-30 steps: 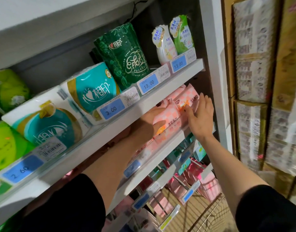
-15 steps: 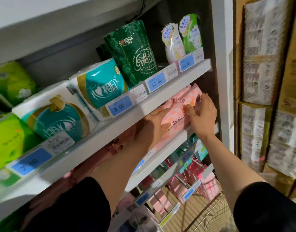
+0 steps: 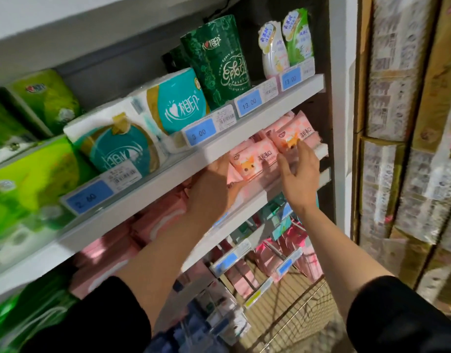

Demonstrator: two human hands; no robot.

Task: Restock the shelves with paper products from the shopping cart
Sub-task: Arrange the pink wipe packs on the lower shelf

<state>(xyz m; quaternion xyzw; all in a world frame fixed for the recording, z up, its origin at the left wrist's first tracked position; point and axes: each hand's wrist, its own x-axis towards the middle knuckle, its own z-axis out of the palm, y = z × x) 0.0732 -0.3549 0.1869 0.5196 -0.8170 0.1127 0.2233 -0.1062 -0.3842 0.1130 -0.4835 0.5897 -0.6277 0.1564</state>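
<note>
Two stacks of pink wet-wipe packs lie on the middle shelf (image 3: 260, 197) at its right end. My left hand (image 3: 213, 186) reaches in under the upper shelf (image 3: 168, 179) and presses against the left side of the nearer pink pack (image 3: 252, 163); its fingertips are partly hidden by the shelf edge. My right hand (image 3: 299, 178) hovers in front with fingers spread and loose, fingertips just touching the further pink pack (image 3: 292, 137). It holds nothing. The wire shopping cart (image 3: 299, 312) shows at the bottom.
The upper shelf carries green and teal tissue rolls (image 3: 122, 146), a dark green pack (image 3: 219, 62) and two bottles (image 3: 285, 44). Wrapped cardboard boxes (image 3: 407, 123) stack up on the right past the white upright (image 3: 340, 98). Lower shelves hold more pink packs (image 3: 290, 256).
My right hand has drawn back from the pink packs and spread its fingers, so the pack fronts now show. My left hand stays against the packs' left side.
</note>
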